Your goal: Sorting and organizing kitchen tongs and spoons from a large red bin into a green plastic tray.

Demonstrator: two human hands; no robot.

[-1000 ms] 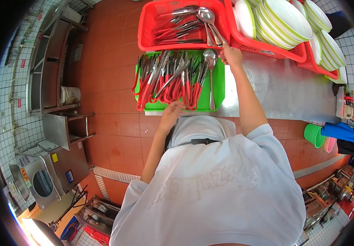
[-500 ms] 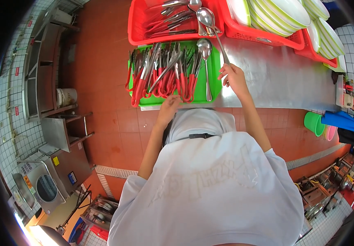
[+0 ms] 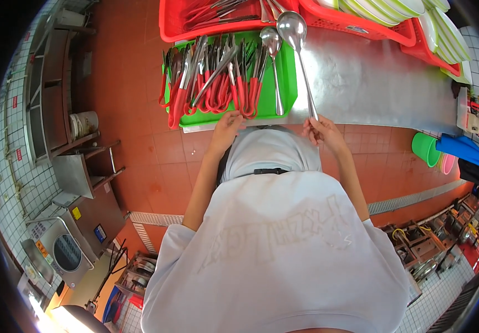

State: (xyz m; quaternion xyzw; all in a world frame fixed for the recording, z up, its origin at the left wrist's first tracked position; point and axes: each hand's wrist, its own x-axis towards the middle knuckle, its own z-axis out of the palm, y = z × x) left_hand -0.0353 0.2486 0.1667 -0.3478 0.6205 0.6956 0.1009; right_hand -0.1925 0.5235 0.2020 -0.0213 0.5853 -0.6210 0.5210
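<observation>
My right hand (image 3: pixel 325 132) is closed round the lower end of a long-handled serving spoon (image 3: pixel 304 69), its round steel bowl pointing away from me beside the green tray (image 3: pixel 288 94). A second steel serving spoon (image 3: pixel 276 72) lies lengthwise on the tray's right side. To its left, several steel tongs with red grips (image 3: pixel 211 77) lie packed side by side, their red ends toward me. My left hand (image 3: pixel 228 129) is at the tray's near edge by the tong handles, fingers loosely bent and holding nothing that I can see.
Behind the tray, a red basket (image 3: pixel 168 25) contains more tongs and spoon handles. Red baskets (image 3: pixel 356 25) with stacked green-rimmed white plates (image 3: pixel 381 10) stand at the far right. All rest on a steel table (image 3: pixel 372 83). A green bucket (image 3: pixel 426 149) is on the right.
My right hand has drawn the serving spoon toward me, from above the red basket to beside the tray. The tray and table now appear higher in view. My left hand stays near the tray's edge.
</observation>
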